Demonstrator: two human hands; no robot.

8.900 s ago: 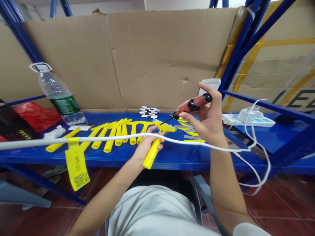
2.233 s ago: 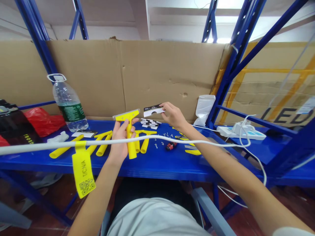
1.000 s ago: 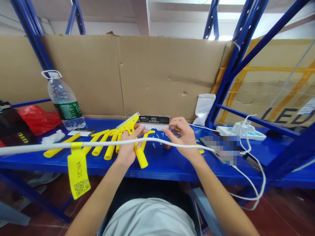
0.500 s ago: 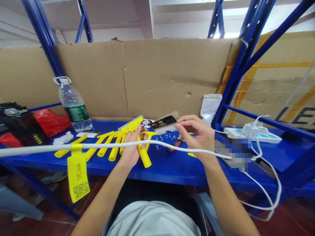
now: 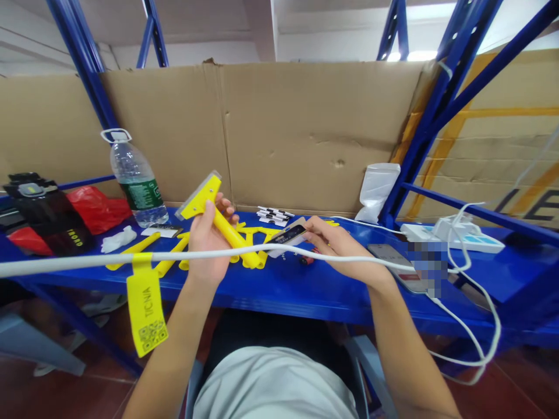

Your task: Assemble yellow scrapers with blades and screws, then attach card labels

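Note:
A yellow scraper [image 5: 203, 201] with a clear cover along its blade edge is in my left hand [image 5: 209, 241]; its head tilts up and left, its tubular handle points down and right. My right hand [image 5: 334, 247] pinches a flat black-and-white package [image 5: 288, 235] by its right end, close to the handle's lower end. Several more yellow scrapers [image 5: 172, 256] lie on the blue table [image 5: 279, 294] behind and beside my left hand. A small red-and-black object [image 5: 308, 258] lies below my right hand, partly hidden by a white cable.
The white cable [image 5: 166, 254] with a yellow tag [image 5: 146, 308] crosses in front. A water bottle [image 5: 140, 186], black flask [image 5: 52, 218] and red bag [image 5: 98, 209] stand left. Small black-and-white packs [image 5: 274, 215] lie behind; a phone [image 5: 393, 265] and power strip [image 5: 471, 241] are right.
My left hand has raised the scraper off the table and moved left, its head now tilted up. My right hand has brought the package lower and left, towards the handle.

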